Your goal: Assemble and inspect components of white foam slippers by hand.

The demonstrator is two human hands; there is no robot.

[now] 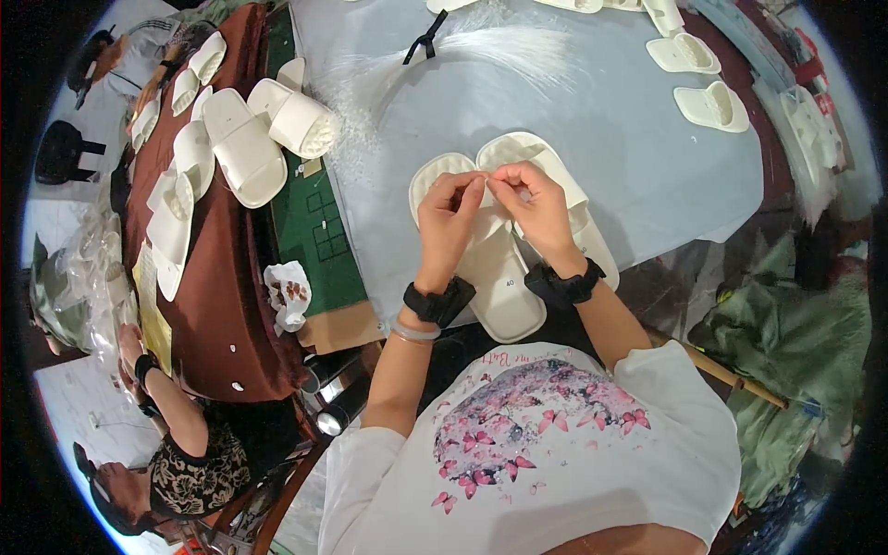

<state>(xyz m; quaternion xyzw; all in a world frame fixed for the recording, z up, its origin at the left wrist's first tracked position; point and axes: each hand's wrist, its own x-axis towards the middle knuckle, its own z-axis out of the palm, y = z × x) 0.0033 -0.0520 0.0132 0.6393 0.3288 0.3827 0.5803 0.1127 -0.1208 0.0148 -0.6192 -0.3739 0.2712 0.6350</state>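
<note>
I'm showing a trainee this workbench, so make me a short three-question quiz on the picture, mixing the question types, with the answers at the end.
1. True or false: the left hand and the right hand are close together above two white slippers.

2. Multiple choice: what colour is the tie around the bundle of white fibres?
A. Green
B. Black
C. Red

3. Fill in the blank: a pale bracelet sits beside the black wristband on the person's ____ wrist.

Key: 1. True. 2. B. 3. left.
</note>
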